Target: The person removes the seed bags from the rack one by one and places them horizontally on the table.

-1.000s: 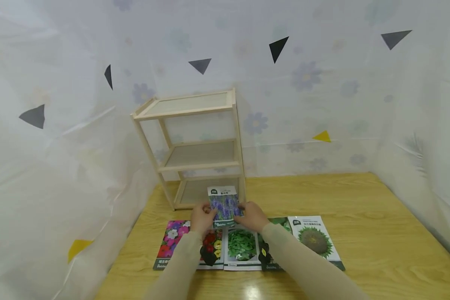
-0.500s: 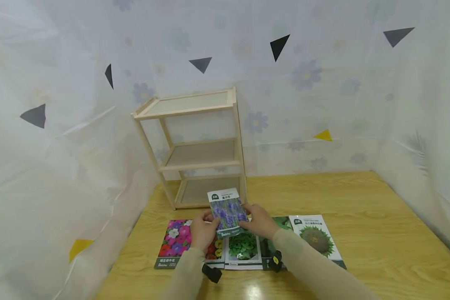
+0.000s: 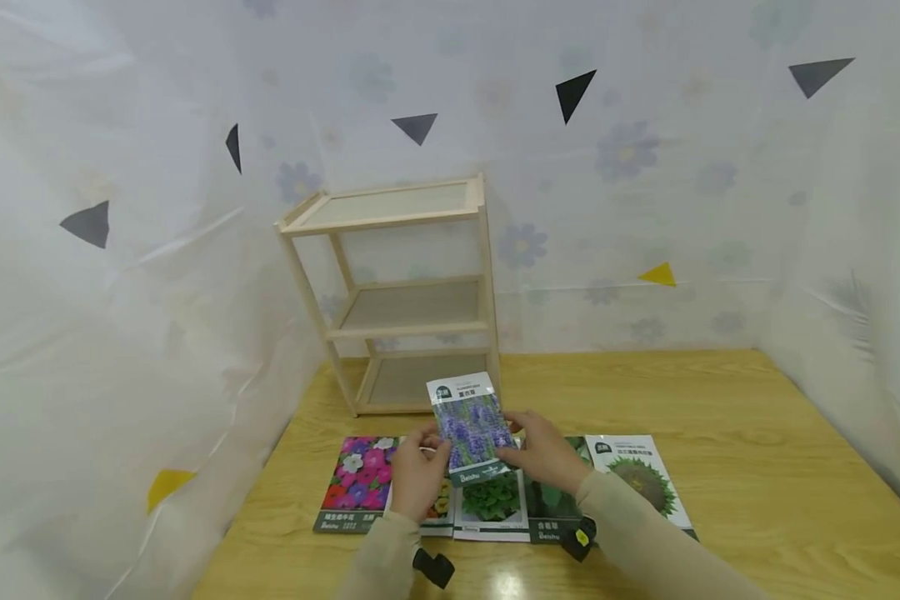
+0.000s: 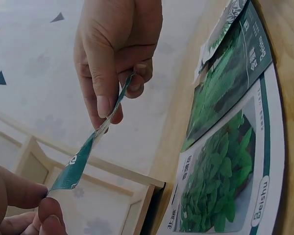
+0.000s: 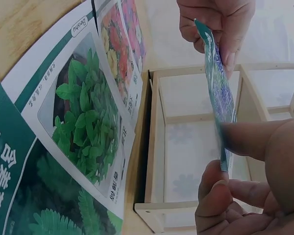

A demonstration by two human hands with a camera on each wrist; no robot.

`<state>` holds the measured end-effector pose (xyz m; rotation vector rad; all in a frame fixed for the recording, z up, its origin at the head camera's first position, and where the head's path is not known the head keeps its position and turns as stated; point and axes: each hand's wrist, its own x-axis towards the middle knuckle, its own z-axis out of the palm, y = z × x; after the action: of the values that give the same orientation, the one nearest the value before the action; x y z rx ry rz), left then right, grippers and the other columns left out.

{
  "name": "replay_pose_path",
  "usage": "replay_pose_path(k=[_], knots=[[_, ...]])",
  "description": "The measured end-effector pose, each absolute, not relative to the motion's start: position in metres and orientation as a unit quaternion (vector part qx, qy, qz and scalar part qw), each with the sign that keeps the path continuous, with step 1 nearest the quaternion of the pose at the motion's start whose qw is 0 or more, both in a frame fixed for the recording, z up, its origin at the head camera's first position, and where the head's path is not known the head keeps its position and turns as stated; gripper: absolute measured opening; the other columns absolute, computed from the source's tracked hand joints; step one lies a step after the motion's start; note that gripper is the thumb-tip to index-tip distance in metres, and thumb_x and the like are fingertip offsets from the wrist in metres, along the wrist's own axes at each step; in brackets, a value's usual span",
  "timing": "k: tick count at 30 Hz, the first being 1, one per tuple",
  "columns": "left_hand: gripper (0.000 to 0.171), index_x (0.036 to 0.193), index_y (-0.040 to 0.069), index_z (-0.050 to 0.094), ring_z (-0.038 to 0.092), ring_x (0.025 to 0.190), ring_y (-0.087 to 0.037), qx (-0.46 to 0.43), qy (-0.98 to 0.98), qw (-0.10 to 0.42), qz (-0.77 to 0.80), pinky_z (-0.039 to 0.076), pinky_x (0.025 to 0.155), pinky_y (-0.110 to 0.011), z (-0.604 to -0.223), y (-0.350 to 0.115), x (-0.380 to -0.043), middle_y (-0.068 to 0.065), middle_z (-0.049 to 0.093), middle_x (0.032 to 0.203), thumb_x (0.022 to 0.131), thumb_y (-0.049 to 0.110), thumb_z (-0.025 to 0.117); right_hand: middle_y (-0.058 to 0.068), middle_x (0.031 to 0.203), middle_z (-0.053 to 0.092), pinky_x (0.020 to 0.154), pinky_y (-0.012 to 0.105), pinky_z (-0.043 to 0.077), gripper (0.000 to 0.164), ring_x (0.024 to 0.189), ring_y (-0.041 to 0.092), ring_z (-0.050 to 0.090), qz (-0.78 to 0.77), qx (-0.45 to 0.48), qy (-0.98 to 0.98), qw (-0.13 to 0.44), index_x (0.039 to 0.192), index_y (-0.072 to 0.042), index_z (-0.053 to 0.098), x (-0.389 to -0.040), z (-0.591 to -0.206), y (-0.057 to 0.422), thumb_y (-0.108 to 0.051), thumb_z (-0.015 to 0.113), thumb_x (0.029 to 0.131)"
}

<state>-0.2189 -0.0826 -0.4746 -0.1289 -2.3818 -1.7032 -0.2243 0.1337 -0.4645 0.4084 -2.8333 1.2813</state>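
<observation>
A seed packet with purple lavender-like flowers is held up above the table in front of the shelf, its printed face toward the head camera. My left hand pinches its left edge between thumb and fingers. On the opposite edge, my right hand pinches it the same way. Seen nearly edge-on in the right wrist view, the packet looks thin and slightly bent. Below the hands lie a pink-flower packet, a partly covered red-and-yellow-flower packet, a leafy green packet and a dark green packet.
A pale wooden three-tier shelf stands at the back left of the wooden table. At the row's right end lies a white packet picturing a round, green-fringed flower head. A white patterned sheet hangs behind and at both sides.
Both hands have drawn the lavender-like packet back from the shelf, toward the body and slightly right. It is now tilted, and more of its face shows.
</observation>
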Motion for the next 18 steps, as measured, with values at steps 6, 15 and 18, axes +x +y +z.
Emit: replay_pose_path(k=[6,15,18], knots=[[0.033,0.121,0.002,0.062,0.059,0.069,-0.012,-0.057,-0.813,0.116,-0.568,0.050,0.054,-0.025,-0.474,-0.074,-0.214,-0.003,0.062,0.090,0.090,0.011,0.069,0.010,0.123,0.055,0.059,0.030,0.047,0.065,0.074,0.011,0.054,0.411,0.128,-0.903,0.015,0.144,-0.009,0.043,-0.213,-0.462,0.146,-0.029,0.071,0.089],[0.045,0.133,0.004,0.055,0.059,0.076,-0.010,-0.105,-0.814,0.099,-0.563,0.050,0.058,-0.025,-0.471,-0.051,-0.206,-0.002,0.060,0.098,0.090,0.012,0.068,0.009,0.123,0.055,0.053,0.029,0.045,0.064,0.065,0.012,0.051,0.397,0.117,-0.909,0.043,0.144,-0.008,0.043,-0.200,-0.461,0.172,-0.026,0.070,0.089],[0.051,0.136,0.003,0.051,0.057,0.080,-0.012,-0.149,-0.819,0.090,-0.547,0.050,0.060,-0.024,-0.472,-0.043,-0.205,-0.004,0.057,0.102,0.090,0.013,0.069,0.011,0.122,0.056,0.052,0.028,0.045,0.065,0.063,0.009,0.051,0.386,0.116,-0.913,0.058,0.144,-0.006,0.043,-0.198,-0.463,0.180,-0.026,0.071,0.089]])
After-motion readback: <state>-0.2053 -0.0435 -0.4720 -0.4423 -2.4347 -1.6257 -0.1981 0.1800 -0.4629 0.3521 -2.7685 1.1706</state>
